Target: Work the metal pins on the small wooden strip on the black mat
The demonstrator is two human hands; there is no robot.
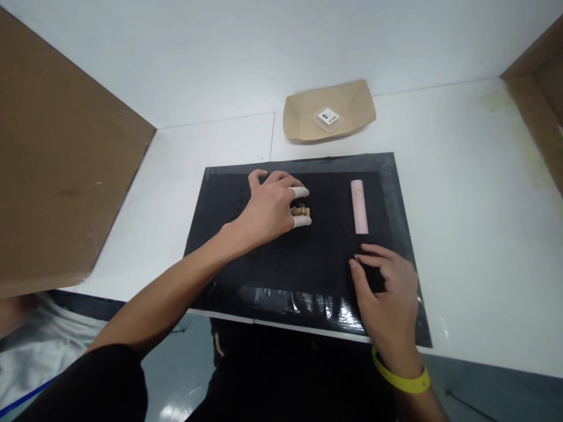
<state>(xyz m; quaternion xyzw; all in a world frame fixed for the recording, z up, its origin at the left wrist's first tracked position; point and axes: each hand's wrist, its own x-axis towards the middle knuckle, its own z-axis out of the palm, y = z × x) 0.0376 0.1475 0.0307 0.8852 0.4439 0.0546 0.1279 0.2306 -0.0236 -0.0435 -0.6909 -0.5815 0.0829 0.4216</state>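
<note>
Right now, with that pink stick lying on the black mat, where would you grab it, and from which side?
Probably across its middle, from above. The pink stick lies flat on the black mat, long and narrow, its length running away from the person, so thumb and finger can close on its two long sides. Both sides are free: the right hand rests just short of it and the left hand is busy at a small tan piece.

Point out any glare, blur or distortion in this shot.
Head view: glare streaks the mat's glossy front edge; the table reads bright and flat; straight edges bow from the wide lens; the small part at the left hand is too soft to make out; the right hand is sharp.
</note>
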